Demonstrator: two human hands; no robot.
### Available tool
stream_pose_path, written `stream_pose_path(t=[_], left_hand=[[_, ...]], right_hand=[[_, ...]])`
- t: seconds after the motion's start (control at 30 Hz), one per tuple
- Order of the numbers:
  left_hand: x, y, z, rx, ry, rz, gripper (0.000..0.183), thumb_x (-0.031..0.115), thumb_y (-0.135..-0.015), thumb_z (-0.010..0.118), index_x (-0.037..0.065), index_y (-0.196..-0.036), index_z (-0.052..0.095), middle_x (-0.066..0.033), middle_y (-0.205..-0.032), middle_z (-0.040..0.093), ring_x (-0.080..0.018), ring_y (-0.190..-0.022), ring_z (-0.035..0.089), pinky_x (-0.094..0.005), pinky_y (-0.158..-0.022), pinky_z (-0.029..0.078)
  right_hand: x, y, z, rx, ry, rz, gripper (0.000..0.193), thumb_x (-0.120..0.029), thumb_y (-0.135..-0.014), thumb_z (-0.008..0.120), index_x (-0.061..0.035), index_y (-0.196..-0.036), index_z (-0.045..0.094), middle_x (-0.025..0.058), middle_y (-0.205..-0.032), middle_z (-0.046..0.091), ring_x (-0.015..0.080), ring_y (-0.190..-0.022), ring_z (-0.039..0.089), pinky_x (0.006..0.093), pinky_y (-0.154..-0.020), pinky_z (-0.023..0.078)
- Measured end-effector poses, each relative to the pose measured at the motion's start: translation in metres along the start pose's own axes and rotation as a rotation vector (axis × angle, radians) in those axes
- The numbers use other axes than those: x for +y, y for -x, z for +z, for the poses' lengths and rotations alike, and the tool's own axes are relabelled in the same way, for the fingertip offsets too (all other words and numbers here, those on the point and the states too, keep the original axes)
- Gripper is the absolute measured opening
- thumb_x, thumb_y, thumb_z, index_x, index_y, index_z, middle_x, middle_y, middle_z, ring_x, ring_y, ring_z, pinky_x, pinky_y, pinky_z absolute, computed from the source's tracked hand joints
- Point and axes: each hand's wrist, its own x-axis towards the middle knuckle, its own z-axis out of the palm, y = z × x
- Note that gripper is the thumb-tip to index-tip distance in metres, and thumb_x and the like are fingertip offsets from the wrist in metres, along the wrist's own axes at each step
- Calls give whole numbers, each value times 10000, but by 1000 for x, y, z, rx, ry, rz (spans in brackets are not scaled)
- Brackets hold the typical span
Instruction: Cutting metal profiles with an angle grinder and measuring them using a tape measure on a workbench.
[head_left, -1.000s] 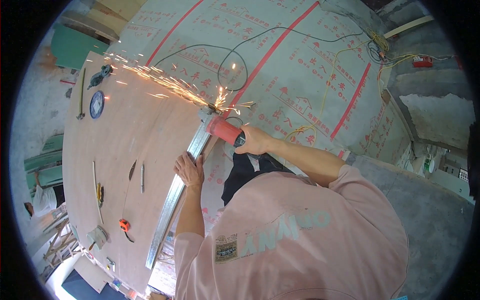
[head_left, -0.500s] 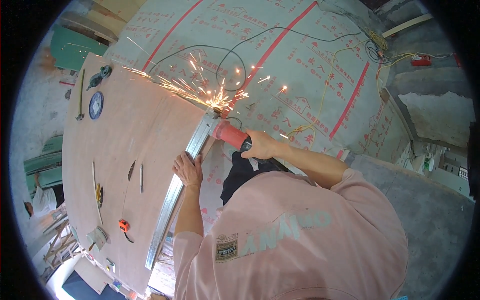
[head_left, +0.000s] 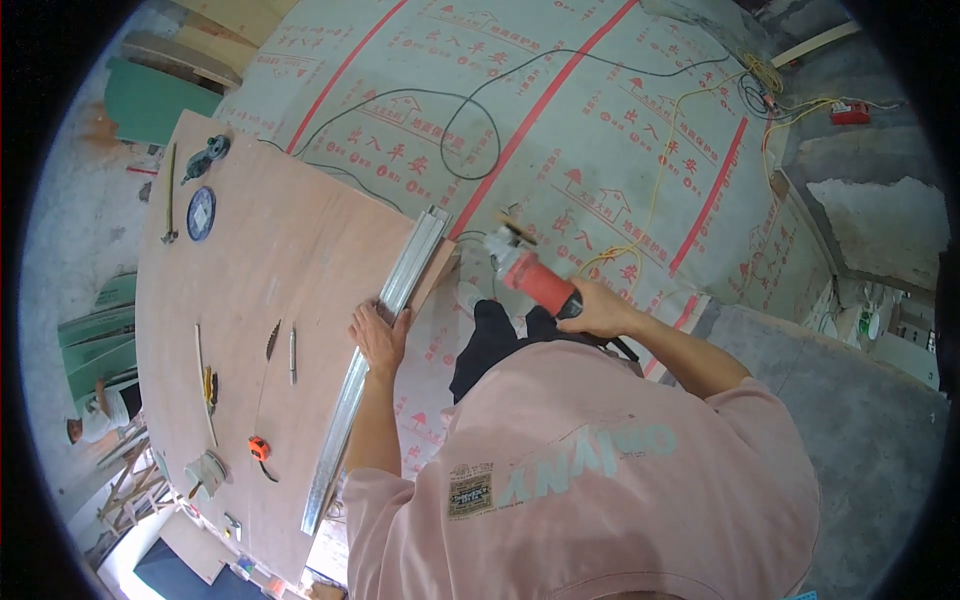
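Observation:
My right hand point(head_left: 600, 308) is closed round the dark rear of a red angle grinder point(head_left: 540, 280). The grinder's grey head and disc point(head_left: 515, 230) hang over the floor, apart from the metal; no sparks fly. A long galvanized steel channel point(head_left: 337, 455) lies slantwise along the right edge of the plywood tabletop point(head_left: 230, 300), its far end past the board's corner. My left hand point(head_left: 378, 338) is clamped over the channel near its middle, fingers across the top and thumb on the near side.
On the tabletop lie an orange tape measure point(head_left: 259, 447), a silver pen-like stick point(head_left: 292, 356), a hammer point(head_left: 169, 205), a blue-and-white disc point(head_left: 201, 214) and a dark power tool point(head_left: 207, 157). A black cable point(head_left: 470, 178) loops over the covered floor. Another person point(head_left: 105, 410) is at far left.
The spray of sparks has stopped. My right hand has drawn the grinder rightward, off the channel's far end. My left hand still grips the channel.

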Motion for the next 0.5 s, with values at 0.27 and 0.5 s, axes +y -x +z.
stream_pose_path(t=[0.27,0.5], left_hand=[[-6,-23,-34,-133,66,35,613,402,-837,796,-7,-1172,487,-213,-989,635,-429,-870,645,-494,-760,518],[-42,-56,-64,-235,43,35,425,354,-958,685,-6,-1047,479,-298,-973,709,-497,-937,670,-541,-725,511]], right_hand=[[26,23,-24,133,-144,109,679,-325,-665,834,67,-1163,590,179,-934,670,275,-828,655,381,-783,512],[15,35,-37,172,-232,157,597,-265,-711,835,34,-1163,584,120,-892,661,222,-799,649,357,-760,514]])
